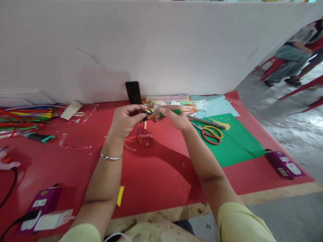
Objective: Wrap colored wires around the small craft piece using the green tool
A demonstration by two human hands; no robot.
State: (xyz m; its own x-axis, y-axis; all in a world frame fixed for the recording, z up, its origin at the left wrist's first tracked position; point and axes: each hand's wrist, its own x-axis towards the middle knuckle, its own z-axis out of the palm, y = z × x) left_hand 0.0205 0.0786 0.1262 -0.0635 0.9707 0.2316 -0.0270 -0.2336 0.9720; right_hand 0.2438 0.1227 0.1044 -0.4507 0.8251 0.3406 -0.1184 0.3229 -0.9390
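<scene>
Fingers of left hand pinched shut on a small dark bundle, held above the table in front of a black phone propped against the white wall. Fingers of right hand curled closed round a green stick, thumb and forefinger tips meeting the bundle from the opposite side. Long axis of stick roughly level, left to right, near end at the bundle, far end hidden in the palm. Bundle thus between the two sets of fingertips, touching both, left hand slightly nearer its middle. Loose coloured wires trailing down from the bundle to the red sheet, just below and between the wrists; exact join with the bundle too small to tell. Bangle on left wrist

Right of the hands: scissors with red and yellow handles on green paper, a grey rod-like tool just beyond them, stacked paper strips against the wall. Left: coloured sticks, a teal-handled tool. Purple boxes near both front corners. Another person seated well apart, upper right
</scene>
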